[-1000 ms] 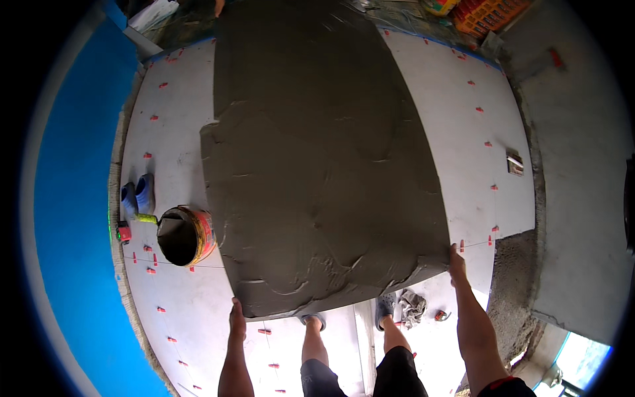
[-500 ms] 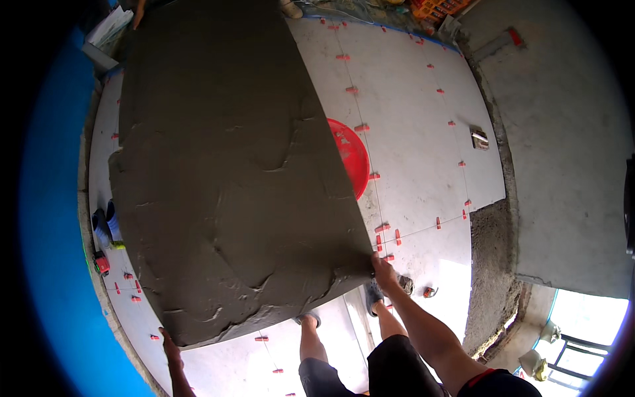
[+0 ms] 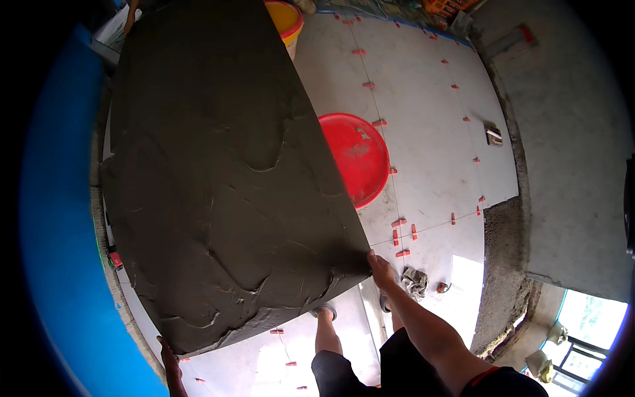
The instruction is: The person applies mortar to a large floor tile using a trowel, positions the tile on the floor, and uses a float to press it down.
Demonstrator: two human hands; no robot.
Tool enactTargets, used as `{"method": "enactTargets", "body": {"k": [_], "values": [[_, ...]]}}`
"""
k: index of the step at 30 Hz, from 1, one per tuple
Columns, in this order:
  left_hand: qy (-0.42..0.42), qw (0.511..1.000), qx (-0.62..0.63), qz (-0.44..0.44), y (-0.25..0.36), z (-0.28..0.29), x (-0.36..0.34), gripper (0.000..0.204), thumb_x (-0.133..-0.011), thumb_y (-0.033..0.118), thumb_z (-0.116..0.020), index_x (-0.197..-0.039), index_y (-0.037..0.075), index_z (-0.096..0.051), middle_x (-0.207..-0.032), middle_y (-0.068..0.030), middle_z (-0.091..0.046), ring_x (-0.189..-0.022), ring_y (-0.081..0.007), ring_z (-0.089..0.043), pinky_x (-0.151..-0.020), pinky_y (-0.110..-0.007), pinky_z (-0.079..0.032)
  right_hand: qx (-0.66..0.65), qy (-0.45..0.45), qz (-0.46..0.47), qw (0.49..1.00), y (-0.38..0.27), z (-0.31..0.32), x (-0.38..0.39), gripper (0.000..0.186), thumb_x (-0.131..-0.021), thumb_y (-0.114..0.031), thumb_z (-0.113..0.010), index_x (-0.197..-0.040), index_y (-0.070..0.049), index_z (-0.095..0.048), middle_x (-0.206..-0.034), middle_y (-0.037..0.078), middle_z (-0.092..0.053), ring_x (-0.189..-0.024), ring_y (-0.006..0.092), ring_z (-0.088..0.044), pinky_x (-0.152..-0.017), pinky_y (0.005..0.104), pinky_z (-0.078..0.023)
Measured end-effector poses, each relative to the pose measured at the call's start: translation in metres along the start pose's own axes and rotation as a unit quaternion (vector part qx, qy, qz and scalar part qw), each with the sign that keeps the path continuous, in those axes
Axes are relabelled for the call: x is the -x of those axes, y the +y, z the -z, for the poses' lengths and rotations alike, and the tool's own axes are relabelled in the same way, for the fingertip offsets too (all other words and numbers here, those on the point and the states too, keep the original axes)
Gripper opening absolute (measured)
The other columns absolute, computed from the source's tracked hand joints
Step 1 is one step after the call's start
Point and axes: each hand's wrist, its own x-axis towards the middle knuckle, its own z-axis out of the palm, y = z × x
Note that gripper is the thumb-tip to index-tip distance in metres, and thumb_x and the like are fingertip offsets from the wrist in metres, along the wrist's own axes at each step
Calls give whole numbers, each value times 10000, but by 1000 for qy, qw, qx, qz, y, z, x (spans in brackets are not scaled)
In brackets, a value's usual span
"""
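A large slab (image 3: pixel 225 165) spread with wet grey mortar is held in the air above the floor and covers much of the left half. My left hand (image 3: pixel 169 360) grips its near left corner. My right hand (image 3: pixel 383 271) grips its near right corner, with the thumb on the edge. At the far left end, another person's hand (image 3: pixel 131 18) is at the edge. Beside the slab's right side lie a red round lid or basin (image 3: pixel 357 162) and a yellow bucket (image 3: pixel 284 23), both partly hidden by it.
White tiles (image 3: pixel 423 99) with red levelling clips cover the floor. A trowel (image 3: pixel 493 134), grey rag (image 3: pixel 415 283), tape measure (image 3: pixel 443 286) and red tool (image 3: pixel 116 258) lie there. Blue wall (image 3: pixel 56 198) left, grey wall (image 3: pixel 569 165) right, bare rough strip (image 3: pixel 503 264) beside it, orange packages (image 3: pixel 443 6) far back.
The slab and both my hands have moved left and turned slightly. The slab now hides the paint bucket and shoes on the left and uncovers the red round thing and yellow bucket.
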Motion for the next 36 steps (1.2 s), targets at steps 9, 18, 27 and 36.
{"method": "enactTargets", "body": {"k": [9,18,27,36], "values": [[80,996,-31,-35,36,32,88,661,-912,811,-355,-837,204,-605,-631,109,-366,-540,-60,-225,-527,-286,-144,11,-89,10,996,16,14,-32,763,-957,-695,-428,-1221,-21,-669,-1106,196,-687,-1084,266,-608,-969,399,-435],[167,849,-280,-417,89,116,339,550,-1063,429,-433,-1156,-72,-640,-1140,-229,-650,-924,-326,-639,-799,-438,-530,-174,-181,-54,967,43,17,-64,1033,-898,-812,-382,-1330,111,-553,-1388,235,-554,-1343,280,-459,-1138,380,-307],[258,712,-118,-642,172,2,552,251,-1025,240,-548,-1008,19,-665,-1069,-170,-648,-926,-271,-628,-728,-461,-518,-291,-250,-47,922,77,31,-89,1112,-848,-880,-323,-1420,59,-486,-1550,214,-389,-1495,304,-238,-1214,436,-143],[100,714,-74,-689,214,-114,644,370,-1039,274,-507,-1225,-44,-546,-1231,-205,-602,-1091,-279,-604,-899,-422,-482,-213,-37,155,964,159,130,-8,408,-1017,-356,-502,-1129,4,-660,-984,157,-695,-920,247,-656,-852,363,-499]]}}
